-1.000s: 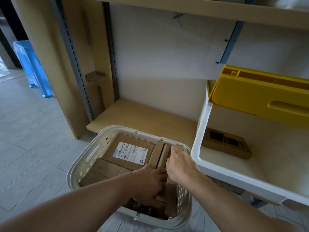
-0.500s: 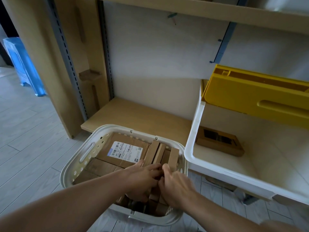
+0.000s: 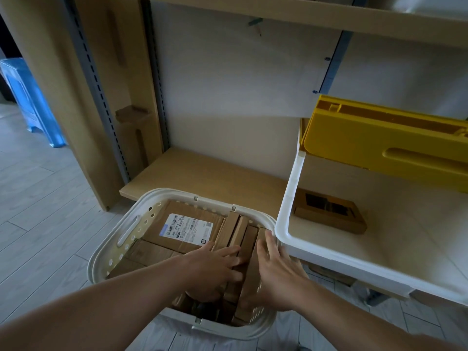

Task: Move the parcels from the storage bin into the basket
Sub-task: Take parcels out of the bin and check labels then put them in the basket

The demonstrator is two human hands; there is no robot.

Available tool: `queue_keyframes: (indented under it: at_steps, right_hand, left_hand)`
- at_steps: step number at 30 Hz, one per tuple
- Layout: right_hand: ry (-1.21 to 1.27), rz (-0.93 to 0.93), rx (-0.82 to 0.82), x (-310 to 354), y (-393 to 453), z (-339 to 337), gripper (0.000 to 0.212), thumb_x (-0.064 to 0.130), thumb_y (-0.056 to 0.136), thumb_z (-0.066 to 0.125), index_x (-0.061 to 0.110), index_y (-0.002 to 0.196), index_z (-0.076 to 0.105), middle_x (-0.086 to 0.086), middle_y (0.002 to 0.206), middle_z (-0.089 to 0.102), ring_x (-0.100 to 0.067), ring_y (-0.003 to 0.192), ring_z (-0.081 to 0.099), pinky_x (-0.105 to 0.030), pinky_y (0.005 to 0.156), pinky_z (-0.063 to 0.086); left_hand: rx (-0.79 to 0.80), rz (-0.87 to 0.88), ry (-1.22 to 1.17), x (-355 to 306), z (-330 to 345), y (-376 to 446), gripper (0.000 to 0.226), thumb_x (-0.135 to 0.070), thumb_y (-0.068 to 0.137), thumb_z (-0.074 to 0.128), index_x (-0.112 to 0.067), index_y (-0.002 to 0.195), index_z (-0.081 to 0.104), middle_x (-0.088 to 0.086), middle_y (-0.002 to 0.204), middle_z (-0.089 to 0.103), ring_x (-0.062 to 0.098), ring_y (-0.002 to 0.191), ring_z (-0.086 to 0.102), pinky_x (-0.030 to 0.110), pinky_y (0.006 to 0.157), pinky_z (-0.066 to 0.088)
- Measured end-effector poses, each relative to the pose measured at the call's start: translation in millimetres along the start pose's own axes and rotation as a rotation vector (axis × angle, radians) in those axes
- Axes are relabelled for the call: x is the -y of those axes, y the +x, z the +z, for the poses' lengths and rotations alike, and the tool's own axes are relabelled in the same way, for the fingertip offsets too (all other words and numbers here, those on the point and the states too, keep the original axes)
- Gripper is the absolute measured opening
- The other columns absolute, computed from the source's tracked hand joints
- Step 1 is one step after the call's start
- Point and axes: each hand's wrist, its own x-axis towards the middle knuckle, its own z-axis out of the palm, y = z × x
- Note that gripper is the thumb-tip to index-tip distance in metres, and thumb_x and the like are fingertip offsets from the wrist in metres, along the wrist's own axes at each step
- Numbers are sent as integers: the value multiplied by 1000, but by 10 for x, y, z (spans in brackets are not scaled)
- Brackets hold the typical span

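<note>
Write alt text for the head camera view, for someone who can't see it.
Both of a person's hands reach into a white perforated basket on the floor, the left hand and right hand pressing upright cardboard parcels together beside a flat labelled parcel. To the right, a white storage bin holds one cardboard parcel, with a yellow lid behind it.

Background stuff: pale wood-look plank floor [image 3: 45, 198] all over the left side. There's a tan shelving unit with a low shelf [image 3: 202, 173] near the floor and another board [image 3: 304, 13] running across the top. Grey slotted rails [image 3: 98, 97] run up the side panels, and a blue-grey bracket [image 3: 334, 62] sits on the white back wall [image 3: 228, 84]. A yellow plastic bin [image 3: 379, 145] with a slot handle sits over on the right. Far left, a blue plastic thing [image 3: 27, 97], probably a stool, stands on the floor, kinda blurry.
</note>
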Motion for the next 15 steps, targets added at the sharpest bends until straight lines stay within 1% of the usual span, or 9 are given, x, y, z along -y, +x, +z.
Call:
queue_keyframes:
  at_steps: [2, 4, 6, 8, 12, 15]
  right_hand:
    - [-77, -19, 23, -47, 47, 62, 142, 64, 73, 77, 7, 156, -22, -12, 161, -35, -34, 153, -20, -58, 123, 15]
    - [-169, -32, 30, -82, 101, 123, 133, 56, 77, 79, 3, 158, -13, -15, 166, -23, -33, 153, -20, -58, 123, 14]
    - [-194, -37, 50, -133, 156, 168, 130, 66, 76, 74, 1, 159, -3, -16, 168, -11, -32, 154, -18, -59, 123, 12]
    - [-194, -51, 49, -176, 191, 185, 129, 73, 74, 69, 2, 159, 3, -15, 169, -6, -31, 154, -17, -61, 122, 7]
    - [-179, -57, 43, -200, 246, 174, 123, 68, 78, 69, 4, 160, 5, -13, 169, -5, -29, 155, -16, -61, 122, 8]
    - [-160, -55, 51, -181, 272, 147, 120, 64, 80, 70, 5, 160, 4, -12, 169, -5, -29, 155, -13, -60, 122, 11]
  left_hand:
    - [1, 2, 13, 5, -7, 6, 63, -31, 99, 56, -29, 154, 27, 5, 169, 5, 25, 155, -14, 67, 120, 12]
    - [4, -6, 10, -1, -10, 16, 66, -29, 99, 56, -33, 156, 24, 2, 170, 2, 23, 155, -15, 67, 119, 12]
    - [-3, -10, -4, -6, -10, 21, 68, -26, 98, 58, -36, 157, 24, -2, 170, -1, 21, 155, -15, 68, 119, 11]
    - [-19, -3, -8, -10, -1, 31, 68, -28, 97, 59, -37, 156, 26, -3, 170, -1, 21, 155, -14, 68, 118, 12]
    - [-24, 10, 7, -3, 18, 60, 72, -30, 97, 61, -36, 158, 22, -2, 170, -1, 22, 155, -13, 69, 118, 15]
    - [-37, 0, -15, 1, -17, 30, 71, -33, 99, 57, -33, 159, 19, -4, 170, 0, 19, 155, -12, 64, 120, 15]
